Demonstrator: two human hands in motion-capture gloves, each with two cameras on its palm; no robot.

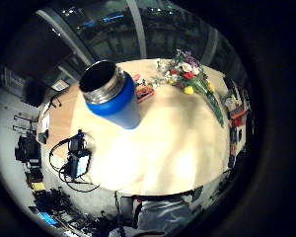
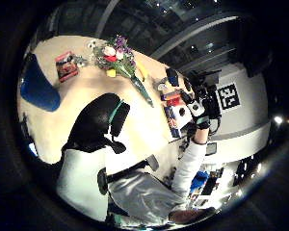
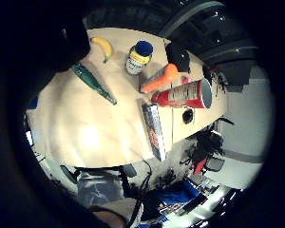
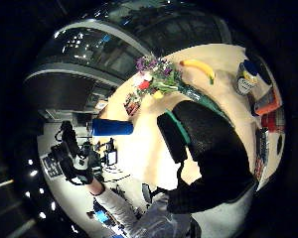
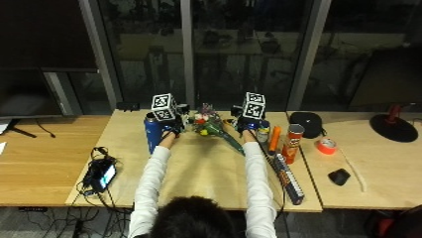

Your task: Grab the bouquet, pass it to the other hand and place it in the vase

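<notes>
Your table (image 5: 198, 173) is pale wood, smooth and matt; the bouquet (image 5: 212, 126) lies flat on it near the far edge, a loose head of white, red, yellow and purple blooms tapering to a long green wrapped stem that points toward your right side. Your left hand (image 5: 169, 130) hovers just beside the flower head and your right hand (image 5: 247, 130) just beside the stem; neither touches it, and whether the fingers of either are spread or curled cannot be told. The vase (image 5: 153, 133), a blue cylinder with a bare metal rim and dark open mouth, stands upright at your left hand's outer side. Items around: a small red packet (image 2: 66, 66) between vase and flowers; a yellow banana (image 3: 103, 46) beyond the stem; a white jar with blue lid (image 3: 138, 58); an orange carrot-shaped piece (image 5: 274, 140); a red crisp tube (image 5: 291, 144), upright in the outside view; a long flat box (image 5: 289, 178) along the right edge; a black cap (image 5: 306, 121); a small device with cables (image 5: 100, 173) at the left edge
</notes>
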